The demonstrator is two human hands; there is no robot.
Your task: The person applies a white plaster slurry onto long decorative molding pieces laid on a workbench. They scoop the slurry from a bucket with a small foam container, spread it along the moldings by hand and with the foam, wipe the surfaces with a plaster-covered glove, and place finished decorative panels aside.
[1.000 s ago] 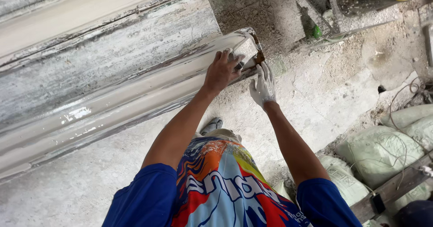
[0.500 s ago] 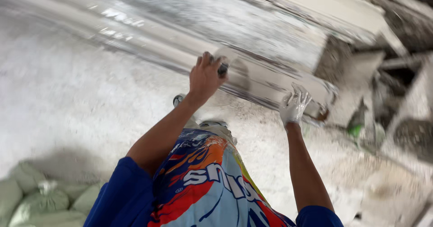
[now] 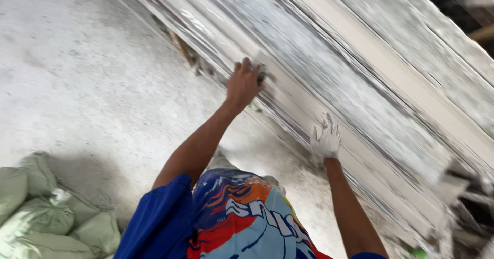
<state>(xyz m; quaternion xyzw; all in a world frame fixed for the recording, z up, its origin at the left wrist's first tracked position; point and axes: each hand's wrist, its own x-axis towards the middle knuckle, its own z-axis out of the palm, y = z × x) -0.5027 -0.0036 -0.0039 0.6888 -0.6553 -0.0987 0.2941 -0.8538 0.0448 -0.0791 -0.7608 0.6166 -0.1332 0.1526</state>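
Observation:
A long white plaster moulding (image 3: 360, 99) lies diagonally on a streaked, plaster-smeared bench. My left hand (image 3: 242, 84) presses on the moulding's near edge, its fingers curled over a small dark tool (image 3: 261, 76) that is mostly hidden. My right hand (image 3: 325, 138), coated in white plaster, rests flat on the same edge further along with its fingers spread and nothing in it. Blue sleeves and a colourful shirt fill the bottom of the view.
Pale green filled sacks (image 3: 41, 212) are heaped at the lower left on the dusty concrete floor (image 3: 77, 84). The moulding's end (image 3: 447, 187) and some dark clutter sit at the lower right.
The view has swung round, and both hands have slid along the moulding away from its end. The left hand keeps its hold on the small tool, while the right hand stays spread.

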